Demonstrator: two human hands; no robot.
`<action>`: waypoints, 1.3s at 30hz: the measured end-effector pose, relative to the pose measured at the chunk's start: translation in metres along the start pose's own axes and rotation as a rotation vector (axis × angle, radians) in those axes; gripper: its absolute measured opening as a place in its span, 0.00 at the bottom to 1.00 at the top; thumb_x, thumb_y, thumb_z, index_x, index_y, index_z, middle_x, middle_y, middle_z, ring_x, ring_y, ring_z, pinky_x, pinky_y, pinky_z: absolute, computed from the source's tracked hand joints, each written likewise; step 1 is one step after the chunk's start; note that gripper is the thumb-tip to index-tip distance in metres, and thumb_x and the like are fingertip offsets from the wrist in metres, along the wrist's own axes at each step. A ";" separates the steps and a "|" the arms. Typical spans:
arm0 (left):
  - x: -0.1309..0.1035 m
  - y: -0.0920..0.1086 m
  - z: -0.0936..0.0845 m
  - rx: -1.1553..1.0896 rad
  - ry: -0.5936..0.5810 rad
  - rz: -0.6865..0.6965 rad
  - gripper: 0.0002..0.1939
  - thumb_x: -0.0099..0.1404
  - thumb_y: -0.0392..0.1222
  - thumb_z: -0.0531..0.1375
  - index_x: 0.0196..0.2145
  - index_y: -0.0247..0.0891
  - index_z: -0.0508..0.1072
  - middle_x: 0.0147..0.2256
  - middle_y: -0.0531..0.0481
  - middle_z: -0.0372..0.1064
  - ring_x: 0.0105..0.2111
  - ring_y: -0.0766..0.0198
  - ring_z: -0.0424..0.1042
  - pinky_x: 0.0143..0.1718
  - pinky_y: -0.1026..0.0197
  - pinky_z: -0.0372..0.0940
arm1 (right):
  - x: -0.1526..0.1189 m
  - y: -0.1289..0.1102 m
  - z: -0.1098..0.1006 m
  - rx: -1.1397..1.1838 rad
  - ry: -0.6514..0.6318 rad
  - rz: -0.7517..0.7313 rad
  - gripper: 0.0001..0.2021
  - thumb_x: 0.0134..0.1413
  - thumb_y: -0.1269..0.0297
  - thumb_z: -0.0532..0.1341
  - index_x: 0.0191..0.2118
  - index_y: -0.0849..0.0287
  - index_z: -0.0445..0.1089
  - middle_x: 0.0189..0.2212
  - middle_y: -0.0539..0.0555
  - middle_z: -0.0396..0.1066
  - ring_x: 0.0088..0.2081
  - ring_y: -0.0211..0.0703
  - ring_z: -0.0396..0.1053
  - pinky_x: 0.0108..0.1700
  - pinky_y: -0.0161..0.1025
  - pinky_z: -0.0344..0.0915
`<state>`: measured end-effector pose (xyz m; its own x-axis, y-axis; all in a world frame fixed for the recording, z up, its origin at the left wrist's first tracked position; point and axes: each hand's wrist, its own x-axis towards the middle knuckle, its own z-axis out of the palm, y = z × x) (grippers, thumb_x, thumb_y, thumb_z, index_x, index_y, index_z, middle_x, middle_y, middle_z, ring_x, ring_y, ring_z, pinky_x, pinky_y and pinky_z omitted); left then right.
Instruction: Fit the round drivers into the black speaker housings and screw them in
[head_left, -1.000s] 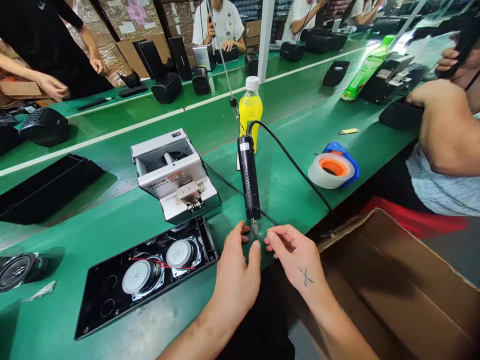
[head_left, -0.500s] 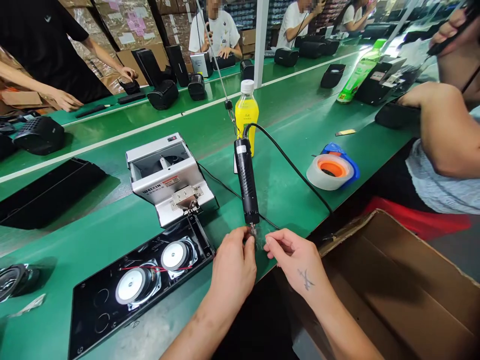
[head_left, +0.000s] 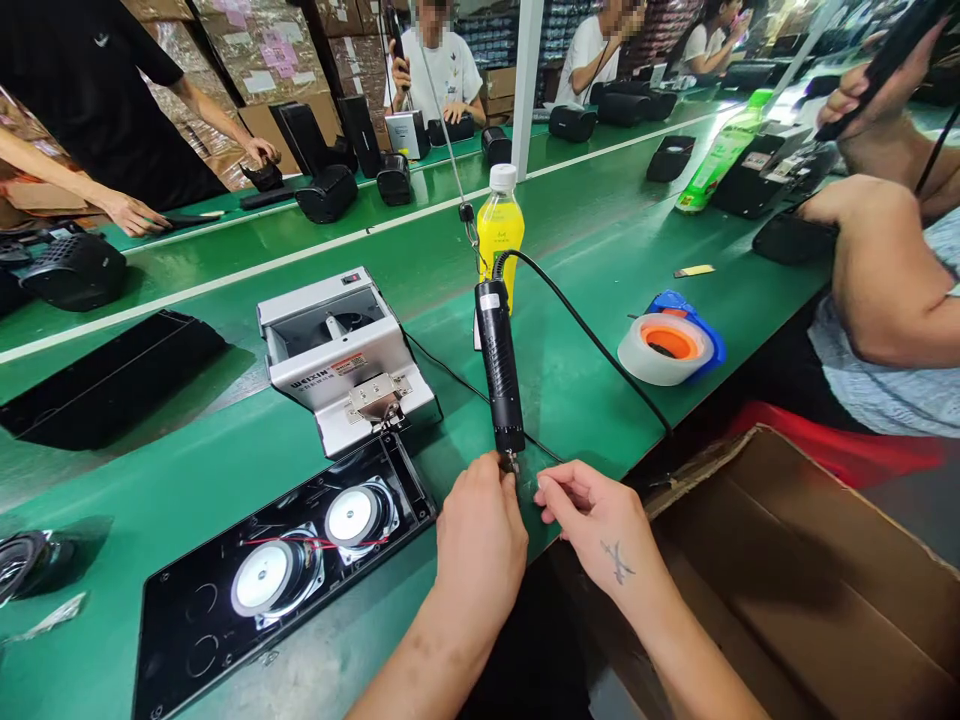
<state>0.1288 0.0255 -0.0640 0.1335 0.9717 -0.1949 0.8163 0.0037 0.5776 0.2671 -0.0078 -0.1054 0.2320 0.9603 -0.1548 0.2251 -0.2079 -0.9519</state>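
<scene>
A black electric screwdriver [head_left: 499, 370] hangs upright from a cord, its metal tip pointing down. My left hand [head_left: 484, 530] is closed around that tip, its fingertips partly hidden behind the hand. To the right, my right hand [head_left: 596, 515] is held in a pinch, apart from the screwdriver. What lies between its fingertips is too small to make out. Left of my hands lies a black speaker housing [head_left: 247, 640], open side up, with two round speaker drivers [head_left: 352, 517] and red wires in it.
A silver screw feeder [head_left: 349, 355] stands behind the housing. Beyond the screwdriver are a yellow drink bottle [head_left: 500, 228] and a roll of clear tape [head_left: 637, 350] with a blue holder. An open cardboard box [head_left: 810, 590] sits at the right below the table edge. Co-workers sit around the green table.
My left hand stays at the screwdriver tip while the view shifts slightly. A clear film seen between my hands earlier is no longer plain. The co-worker at right has lowered a black object.
</scene>
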 end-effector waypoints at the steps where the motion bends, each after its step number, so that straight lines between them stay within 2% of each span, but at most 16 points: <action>1: 0.001 0.000 0.001 0.006 0.005 -0.008 0.12 0.77 0.33 0.51 0.52 0.35 0.71 0.44 0.40 0.78 0.45 0.46 0.78 0.43 0.51 0.68 | 0.000 0.000 0.000 -0.005 -0.001 -0.001 0.15 0.65 0.50 0.61 0.35 0.56 0.74 0.31 0.53 0.76 0.30 0.43 0.74 0.27 0.33 0.68; 5: 0.004 -0.004 0.006 0.016 0.033 -0.006 0.15 0.76 0.32 0.53 0.59 0.34 0.65 0.42 0.43 0.79 0.42 0.48 0.80 0.39 0.53 0.68 | 0.000 -0.001 -0.001 -0.015 -0.003 0.004 0.15 0.65 0.50 0.61 0.35 0.56 0.74 0.30 0.52 0.76 0.29 0.43 0.75 0.27 0.33 0.68; 11: -0.005 -0.015 0.013 0.054 0.084 0.062 0.19 0.75 0.30 0.54 0.61 0.33 0.59 0.44 0.44 0.76 0.43 0.50 0.80 0.40 0.54 0.71 | 0.001 -0.002 -0.001 -0.023 -0.017 0.020 0.13 0.65 0.53 0.60 0.37 0.56 0.74 0.31 0.52 0.77 0.29 0.41 0.75 0.27 0.32 0.68; 13: -0.007 -0.018 0.014 0.080 0.102 0.082 0.18 0.74 0.30 0.56 0.59 0.32 0.60 0.46 0.41 0.74 0.45 0.50 0.79 0.42 0.53 0.71 | 0.001 -0.002 -0.001 -0.027 -0.018 0.017 0.13 0.65 0.52 0.60 0.37 0.56 0.74 0.31 0.52 0.76 0.28 0.42 0.75 0.27 0.33 0.68; 15: -0.009 -0.019 0.014 0.113 0.113 0.093 0.12 0.73 0.30 0.57 0.53 0.33 0.65 0.47 0.40 0.72 0.45 0.49 0.77 0.42 0.52 0.71 | 0.002 0.000 -0.001 -0.031 -0.016 0.013 0.13 0.65 0.52 0.60 0.37 0.56 0.74 0.30 0.52 0.76 0.28 0.42 0.75 0.26 0.33 0.67; 17: -0.009 -0.018 0.013 0.147 0.103 0.108 0.06 0.73 0.30 0.56 0.46 0.35 0.69 0.44 0.42 0.71 0.43 0.48 0.76 0.41 0.51 0.71 | 0.002 0.002 0.000 -0.033 -0.011 0.010 0.14 0.65 0.51 0.60 0.37 0.56 0.75 0.31 0.52 0.76 0.28 0.42 0.75 0.26 0.33 0.66; 19: -0.009 -0.016 0.010 0.170 0.080 0.123 0.07 0.74 0.30 0.55 0.41 0.37 0.71 0.41 0.44 0.70 0.40 0.49 0.76 0.39 0.51 0.70 | 0.002 0.004 0.001 -0.030 -0.007 0.008 0.14 0.65 0.50 0.60 0.38 0.55 0.75 0.31 0.52 0.77 0.28 0.41 0.75 0.29 0.34 0.68; 22: -0.010 -0.012 0.005 0.174 0.049 0.131 0.09 0.75 0.31 0.54 0.43 0.38 0.74 0.42 0.45 0.70 0.40 0.50 0.76 0.40 0.51 0.69 | 0.003 0.006 0.002 -0.023 -0.008 0.006 0.15 0.65 0.49 0.60 0.39 0.55 0.75 0.32 0.51 0.77 0.28 0.41 0.75 0.33 0.35 0.70; 27: -0.009 -0.007 0.000 0.123 0.005 0.082 0.08 0.76 0.34 0.56 0.48 0.39 0.75 0.45 0.46 0.73 0.39 0.54 0.77 0.40 0.54 0.67 | 0.004 0.006 0.002 -0.016 -0.021 0.010 0.17 0.64 0.47 0.59 0.40 0.55 0.75 0.32 0.51 0.77 0.28 0.42 0.75 0.33 0.37 0.71; 30: -0.001 -0.002 -0.002 0.099 -0.008 0.042 0.05 0.76 0.38 0.58 0.43 0.39 0.75 0.42 0.47 0.75 0.38 0.55 0.77 0.38 0.56 0.64 | 0.004 0.004 0.002 -0.020 -0.023 0.008 0.18 0.63 0.45 0.59 0.41 0.55 0.75 0.32 0.51 0.76 0.27 0.42 0.74 0.33 0.37 0.70; 33: 0.007 0.004 -0.001 0.098 -0.009 0.000 0.07 0.76 0.39 0.59 0.38 0.39 0.76 0.39 0.47 0.75 0.36 0.55 0.76 0.36 0.57 0.60 | 0.005 0.001 0.001 -0.025 -0.030 0.004 0.19 0.64 0.44 0.58 0.40 0.55 0.75 0.32 0.52 0.76 0.27 0.42 0.74 0.33 0.38 0.69; 39: 0.011 0.012 -0.001 0.055 -0.009 -0.083 0.09 0.76 0.36 0.58 0.37 0.36 0.75 0.34 0.50 0.73 0.33 0.59 0.71 0.37 0.57 0.59 | 0.005 0.000 -0.001 -0.021 -0.031 -0.003 0.21 0.65 0.41 0.57 0.38 0.55 0.75 0.30 0.52 0.75 0.27 0.42 0.73 0.32 0.38 0.67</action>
<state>0.1392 0.0360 -0.0589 0.0687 0.9664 -0.2475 0.8544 0.0711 0.5147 0.2693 -0.0030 -0.1058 0.2023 0.9661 -0.1603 0.2453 -0.2084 -0.9468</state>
